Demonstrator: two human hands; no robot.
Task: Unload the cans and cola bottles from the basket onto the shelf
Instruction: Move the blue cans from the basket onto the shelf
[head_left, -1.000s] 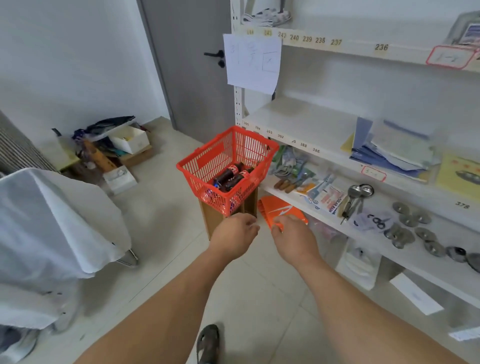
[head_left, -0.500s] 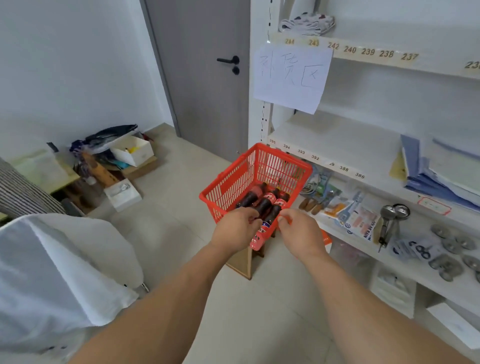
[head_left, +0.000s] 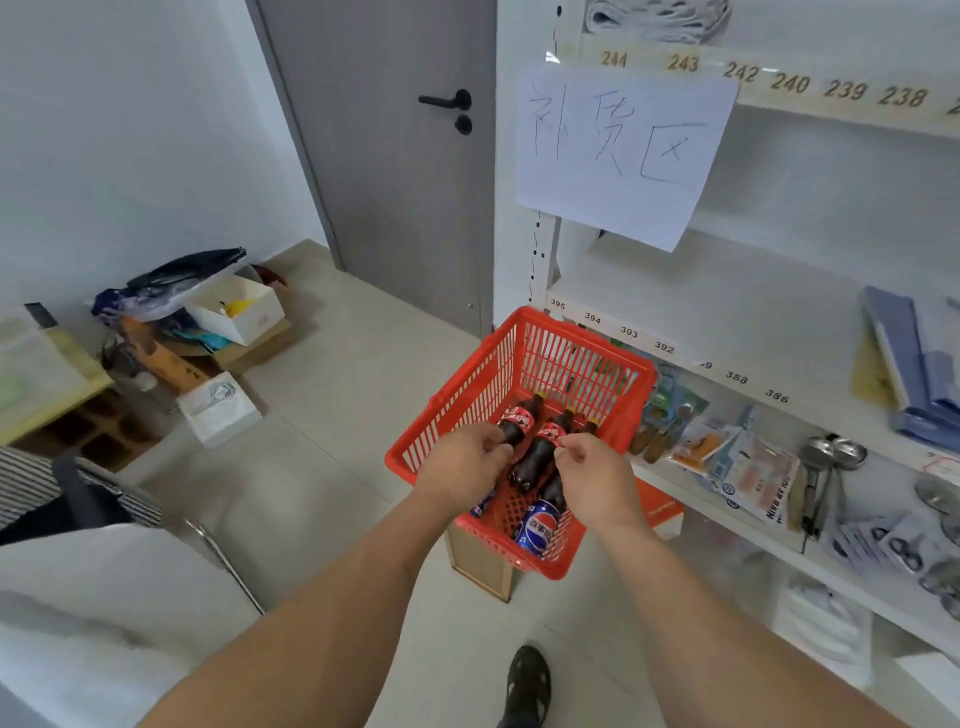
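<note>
A red plastic basket (head_left: 457, 400) rests on a small wooden stand (head_left: 478, 564) beside the white shelf (head_left: 691, 291). Inside lie three cola bottles with red labels: a left one (head_left: 521, 415), a middle one (head_left: 540, 457) and a third one (head_left: 588, 427) mostly hidden. A blue cola can (head_left: 537, 527) lies at the near end, and another blue can (head_left: 480, 506) peeks out under my left wrist. My left hand (head_left: 460, 465) hovers over the left bottle with curled fingers. My right hand (head_left: 595, 475) has curled fingertips at the middle bottle's label. Contact is unclear.
A handwritten paper sign (head_left: 618, 156) hangs on the shelf frame. Blue folders (head_left: 914, 364), packets (head_left: 753, 467) and metal ladles (head_left: 831, 457) fill the shelves to the right. A grey door (head_left: 395, 156) stands behind. Boxes and bags (head_left: 228, 312) clutter the floor at left.
I have stepped closer to the basket. Both hands moved forward from in front of it to above the bottles inside, and the cans at its near end came into sight.
</note>
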